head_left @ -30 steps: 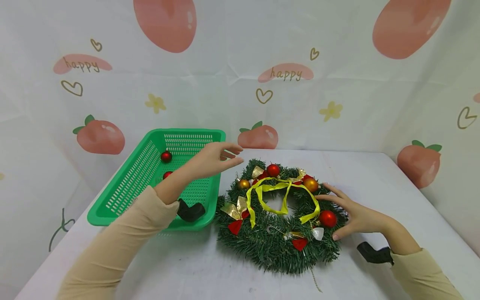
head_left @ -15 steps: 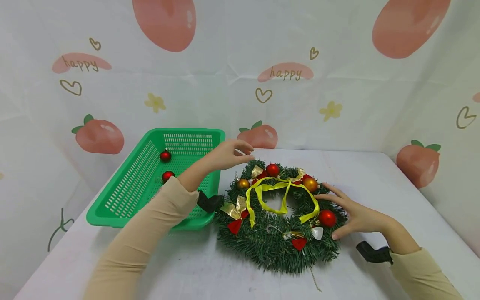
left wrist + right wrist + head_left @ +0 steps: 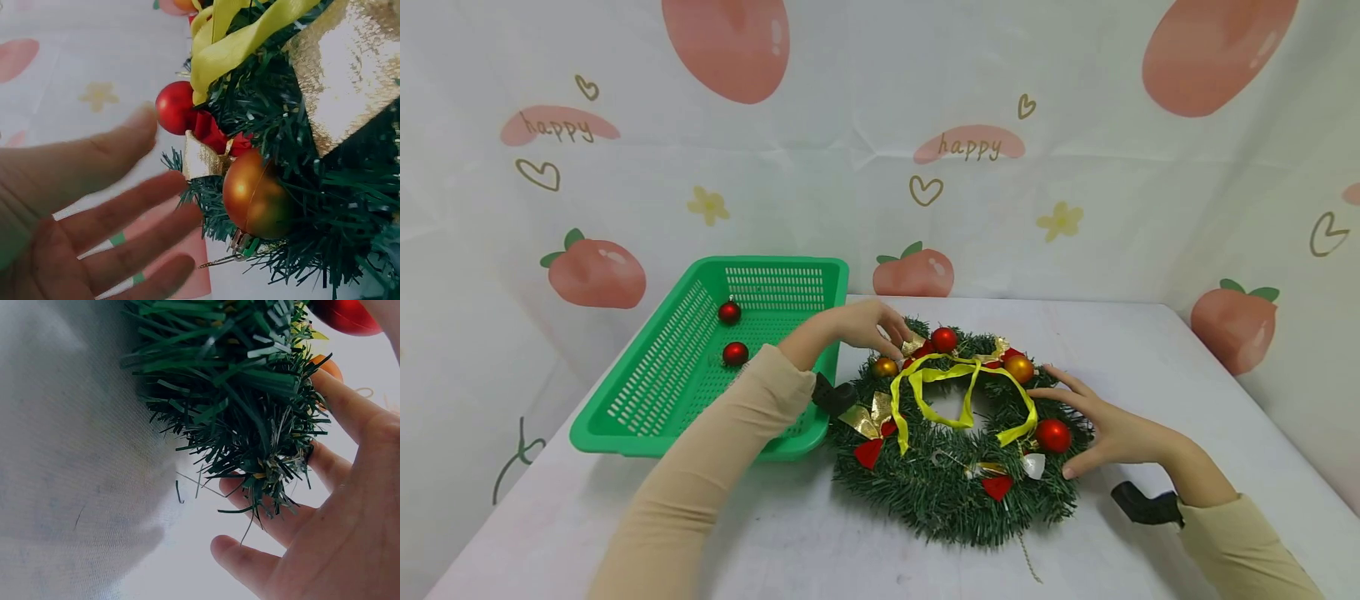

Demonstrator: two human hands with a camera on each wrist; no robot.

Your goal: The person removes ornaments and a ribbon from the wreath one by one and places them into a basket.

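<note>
Left hand (image 3: 871, 323) has dropped to far-left edge of Christmas wreath (image 3: 951, 508), flat on table (image 3: 820, 533), thumb and fingers apart near gold bauble (image 3: 885, 367), holding nothing. Right hand (image 3: 1116, 432) spread against wreath's right side. Likely arranging step, seemingly needing light pinch next.

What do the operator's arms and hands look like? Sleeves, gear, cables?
Left hand and right hand: both gloveless. Left sleeve and right sleeve: long, plain beige, no markings visible. A bent black piece sits by each cuff, left piece and right piece, probably camera mounts. No cables visible.
</note>
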